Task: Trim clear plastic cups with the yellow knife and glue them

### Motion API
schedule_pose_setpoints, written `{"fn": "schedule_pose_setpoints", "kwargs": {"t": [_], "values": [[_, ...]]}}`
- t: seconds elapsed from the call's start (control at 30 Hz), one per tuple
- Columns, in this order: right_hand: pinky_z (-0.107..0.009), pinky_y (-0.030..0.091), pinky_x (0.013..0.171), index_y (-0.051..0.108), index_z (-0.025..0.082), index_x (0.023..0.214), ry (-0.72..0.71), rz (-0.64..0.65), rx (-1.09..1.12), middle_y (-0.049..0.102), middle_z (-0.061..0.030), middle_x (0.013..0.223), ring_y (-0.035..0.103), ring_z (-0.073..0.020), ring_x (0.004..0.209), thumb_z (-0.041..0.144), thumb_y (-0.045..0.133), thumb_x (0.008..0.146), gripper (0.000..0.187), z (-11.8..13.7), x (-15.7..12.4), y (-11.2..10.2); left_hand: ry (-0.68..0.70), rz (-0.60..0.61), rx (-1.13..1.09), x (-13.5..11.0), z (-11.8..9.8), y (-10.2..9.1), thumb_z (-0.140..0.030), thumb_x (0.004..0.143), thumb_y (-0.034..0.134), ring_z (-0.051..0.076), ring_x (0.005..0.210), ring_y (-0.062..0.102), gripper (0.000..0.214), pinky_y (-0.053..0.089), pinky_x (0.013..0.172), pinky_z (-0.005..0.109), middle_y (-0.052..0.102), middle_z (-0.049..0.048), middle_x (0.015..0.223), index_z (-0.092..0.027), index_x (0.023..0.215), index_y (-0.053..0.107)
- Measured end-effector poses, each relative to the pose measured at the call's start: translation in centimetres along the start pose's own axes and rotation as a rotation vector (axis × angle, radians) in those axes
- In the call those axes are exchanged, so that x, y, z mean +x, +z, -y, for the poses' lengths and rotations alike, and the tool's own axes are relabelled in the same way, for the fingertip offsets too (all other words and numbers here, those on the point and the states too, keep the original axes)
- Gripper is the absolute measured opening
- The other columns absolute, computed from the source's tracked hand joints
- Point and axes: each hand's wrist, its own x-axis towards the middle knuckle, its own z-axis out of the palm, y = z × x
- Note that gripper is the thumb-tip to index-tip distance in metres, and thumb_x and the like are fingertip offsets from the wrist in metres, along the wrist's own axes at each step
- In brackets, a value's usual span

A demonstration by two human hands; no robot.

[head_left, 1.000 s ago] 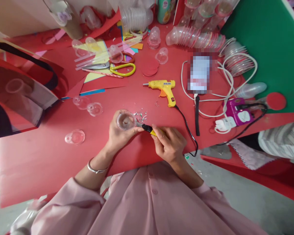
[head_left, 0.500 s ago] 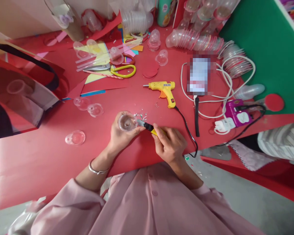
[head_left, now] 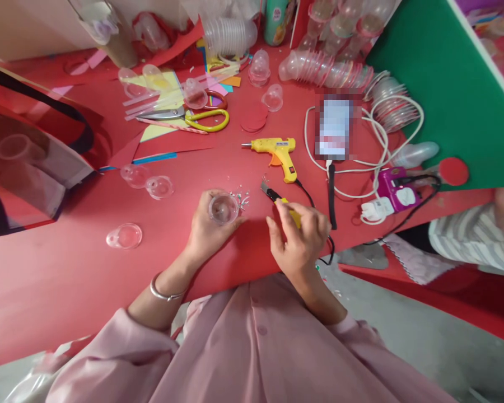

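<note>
My left hand (head_left: 208, 229) is closed around a small clear plastic cup (head_left: 223, 207), held just above the red table (head_left: 67, 280) near its front edge. My right hand (head_left: 302, 238) grips a yellow-handled utility knife (head_left: 277, 198). Its blade points up and left, clear of the cup. Small plastic shavings (head_left: 241, 198) lie on the table between the cup and the knife tip. A yellow glue gun (head_left: 277, 152) rests just beyond the knife.
Clear cup halves (head_left: 124, 235) (head_left: 159, 187) lie to the left. Yellow-handled scissors (head_left: 201, 118), paper scraps and stacked cups (head_left: 325, 70) crowd the back. White and black cables (head_left: 361, 162) and a purple plug (head_left: 397, 193) lie right. A red bag (head_left: 29, 151) stands left. Another person's sleeve (head_left: 474, 240) shows at right.
My right hand has pulled the knife away from the cup, to the right and up. The blade was at the cup's rim; it now points free. My left hand holds the cup still.
</note>
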Motion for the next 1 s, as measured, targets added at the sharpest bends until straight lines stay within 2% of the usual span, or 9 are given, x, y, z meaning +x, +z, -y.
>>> {"fn": "schedule_pose_setpoints", "kwargs": {"t": [0.13, 0.3, 0.43, 0.53, 0.77, 0.9, 1.0], "values": [[-0.039, 0.040, 0.085, 0.074, 0.024, 0.128, -0.160, 0.071, 0.107, 0.077, -0.0054, 0.100, 0.063, -0.0213, 0.092, 0.038, 0.065, 0.105, 0.028, 1.7, 1.7, 0.5, 0.017, 0.033, 0.028, -0.2, -0.3, 0.0, -0.025, 0.077, 0.088, 0.012, 0.079, 0.063, 0.041, 0.050, 0.072, 0.025, 0.069, 0.0016, 0.099, -0.022, 0.110, 0.064], [-0.039, 0.034, 0.078, 0.076, 0.022, 0.116, -0.278, 0.116, 0.121, 0.076, -0.0039, 0.091, 0.059, -0.0205, 0.088, 0.026, 0.058, 0.108, 0.020, 2.7, 3.5, 2.0, 0.001, 0.020, 0.058, 0.0, -0.8, -0.2, -0.019, 0.078, 0.081, 0.008, 0.063, 0.051, 0.029, 0.044, 0.061, 0.022, 0.065, -0.0015, 0.090, -0.021, 0.102, 0.064], [-0.040, 0.032, 0.076, 0.076, 0.021, 0.104, -0.317, 0.132, 0.112, 0.073, -0.0048, 0.086, 0.057, -0.0213, 0.086, 0.023, 0.058, 0.106, 0.019, 3.1, 4.3, 2.7, 0.007, -0.019, 0.085, 0.2, -0.7, -0.5, -0.018, 0.076, 0.079, 0.008, 0.064, 0.053, 0.030, 0.044, 0.062, 0.023, 0.068, -0.0013, 0.091, -0.021, 0.102, 0.064], [-0.039, 0.031, 0.075, 0.075, 0.021, 0.098, -0.314, 0.129, 0.130, 0.071, -0.0047, 0.083, 0.057, -0.0212, 0.085, 0.024, 0.058, 0.105, 0.018, 3.0, 4.7, 3.4, -0.014, -0.042, 0.102, 0.3, -0.6, -0.7, -0.020, 0.077, 0.079, 0.010, 0.068, 0.059, 0.030, 0.047, 0.065, 0.023, 0.070, -0.0012, 0.089, -0.021, 0.103, 0.063], [-0.038, 0.036, 0.077, 0.077, 0.023, 0.103, -0.203, -0.037, 0.135, 0.077, -0.0035, 0.088, 0.061, -0.0196, 0.082, 0.027, 0.061, 0.105, 0.017, 1.5, 4.5, 4.6, -0.061, -0.060, 0.059, 0.4, -0.7, -0.7, -0.027, 0.073, 0.086, 0.013, 0.072, 0.064, 0.037, 0.050, 0.067, 0.025, 0.069, -0.0013, 0.087, -0.021, 0.100, 0.061], [-0.036, 0.039, 0.078, 0.079, 0.025, 0.100, -0.199, 0.002, 0.222, 0.078, -0.0026, 0.087, 0.064, -0.0185, 0.083, 0.030, 0.067, 0.103, 0.014, 1.7, 4.2, 4.6, -0.015, -0.083, 0.064, 0.5, -0.3, -0.8, -0.025, 0.075, 0.085, 0.013, 0.077, 0.064, 0.040, 0.051, 0.071, 0.025, 0.069, 0.0002, 0.095, -0.021, 0.107, 0.061], [-0.035, 0.045, 0.082, 0.081, 0.026, 0.111, -0.184, 0.039, 0.278, 0.078, -0.0043, 0.097, 0.065, -0.0193, 0.090, 0.027, 0.065, 0.102, 0.018, 2.0, 4.0, 4.3, 0.036, -0.090, 0.082, 0.6, 0.1, -0.8, -0.022, 0.075, 0.083, 0.012, 0.078, 0.062, 0.041, 0.051, 0.071, 0.025, 0.068, 0.0003, 0.097, -0.021, 0.110, 0.060]]}}
